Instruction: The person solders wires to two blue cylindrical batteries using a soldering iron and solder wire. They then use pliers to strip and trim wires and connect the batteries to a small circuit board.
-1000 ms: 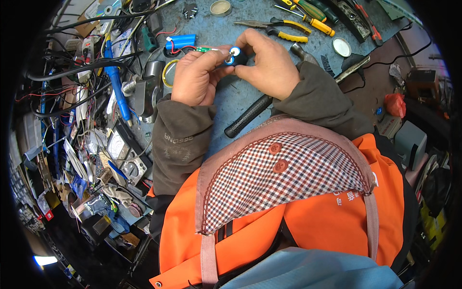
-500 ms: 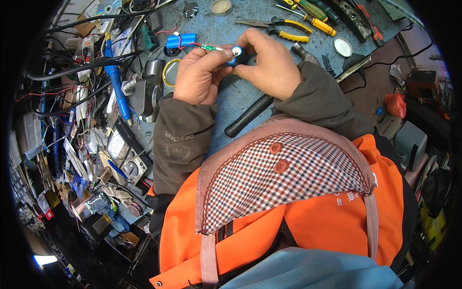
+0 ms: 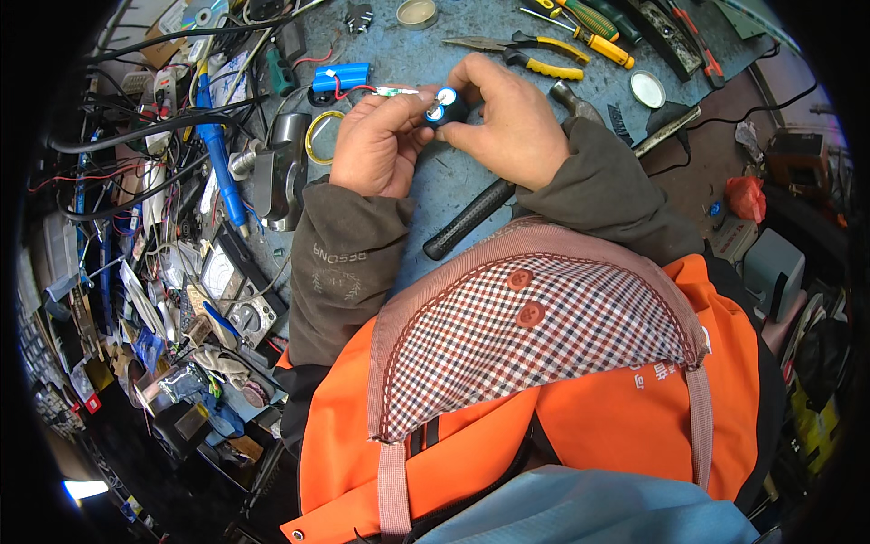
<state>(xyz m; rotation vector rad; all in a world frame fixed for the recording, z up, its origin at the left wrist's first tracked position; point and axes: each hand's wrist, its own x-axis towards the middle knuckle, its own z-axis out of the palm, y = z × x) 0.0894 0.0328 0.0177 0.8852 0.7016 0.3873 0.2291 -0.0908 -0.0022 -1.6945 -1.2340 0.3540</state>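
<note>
My right hand (image 3: 517, 113) is closed round a dark-sided battery pack (image 3: 444, 105), its two round cell ends facing me with blue rims and metal tabs. My left hand (image 3: 379, 145) pinches a small green circuit board (image 3: 397, 91) between thumb and fingers, right beside those cell ends. The left fingertips reach the pack's edge; whether they press on it is hard to tell. Red wire runs from the board toward a blue battery pack (image 3: 341, 78) lying on the bench just beyond my left hand.
A hammer (image 3: 471, 218) lies under my right forearm. Pliers (image 3: 517, 53), screwdrivers (image 3: 603, 50) and a round lid (image 3: 646, 88) are at the far right. A tape roll (image 3: 322, 136) and a blue soldering iron (image 3: 216, 150) lie left, beside tangled cables and a multimeter (image 3: 240, 290).
The battery pack has turned slightly, and my left thumb has drawn back a little, so both cell ends show more fully. The circuit board has tilted and shows less green.
</note>
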